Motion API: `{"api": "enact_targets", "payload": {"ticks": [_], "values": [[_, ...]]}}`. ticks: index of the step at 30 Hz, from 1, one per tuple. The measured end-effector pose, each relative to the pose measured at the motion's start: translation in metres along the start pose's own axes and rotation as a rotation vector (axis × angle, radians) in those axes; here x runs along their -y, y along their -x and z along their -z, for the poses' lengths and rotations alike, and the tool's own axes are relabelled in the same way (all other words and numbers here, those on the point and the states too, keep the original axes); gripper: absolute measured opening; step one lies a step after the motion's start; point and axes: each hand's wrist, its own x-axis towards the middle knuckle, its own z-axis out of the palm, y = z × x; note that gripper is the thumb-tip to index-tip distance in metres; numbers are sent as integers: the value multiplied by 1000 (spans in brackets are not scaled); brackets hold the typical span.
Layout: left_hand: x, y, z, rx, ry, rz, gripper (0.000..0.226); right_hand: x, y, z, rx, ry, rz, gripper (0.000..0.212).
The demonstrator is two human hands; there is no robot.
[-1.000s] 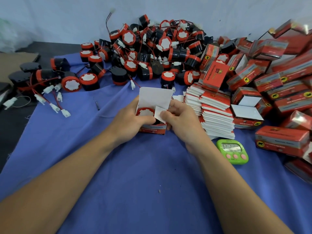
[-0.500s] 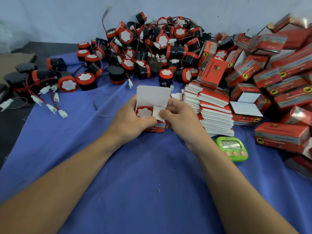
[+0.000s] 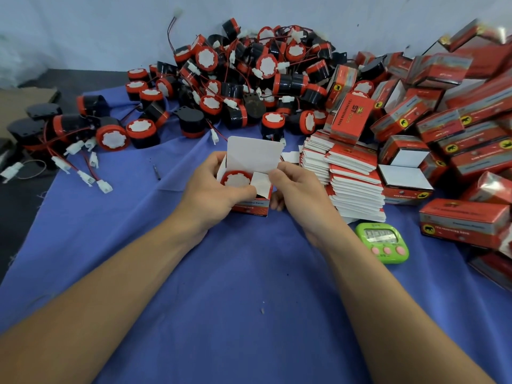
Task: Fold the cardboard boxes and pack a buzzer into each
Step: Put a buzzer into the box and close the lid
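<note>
Cardboard box (image 3: 250,207) stays in both hands (image 3: 213,189) (image 3: 299,195).

Blue-clothed table (image 3: 249,300) under a heap of buzzers (image 3: 206,59), stacked flat cartons (image 3: 354,189), folded red boxes (image 3: 465,223), a green timer (image 3: 383,242).

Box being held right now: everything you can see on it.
Small cardboard box, red outside, white inside, standing upright on the blue cloth. Top open: the large lid flap stands up at the back, and a small side flap is folded partly inward. A red-rimmed buzzer sits inside, white face up. The left hand grips its left side; the right hand pinches the side flap.
</note>
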Motion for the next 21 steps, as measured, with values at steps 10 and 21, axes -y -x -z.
{"api": "enact_targets", "payload": {"ticks": [10, 21], "values": [[4, -3, 2, 100, -114, -54, 61, 7, 2, 5, 138, 100, 49, 33], [-2, -7, 30, 503, 387, -29, 59, 9, 5, -3, -57, 69, 28, 41]]}}
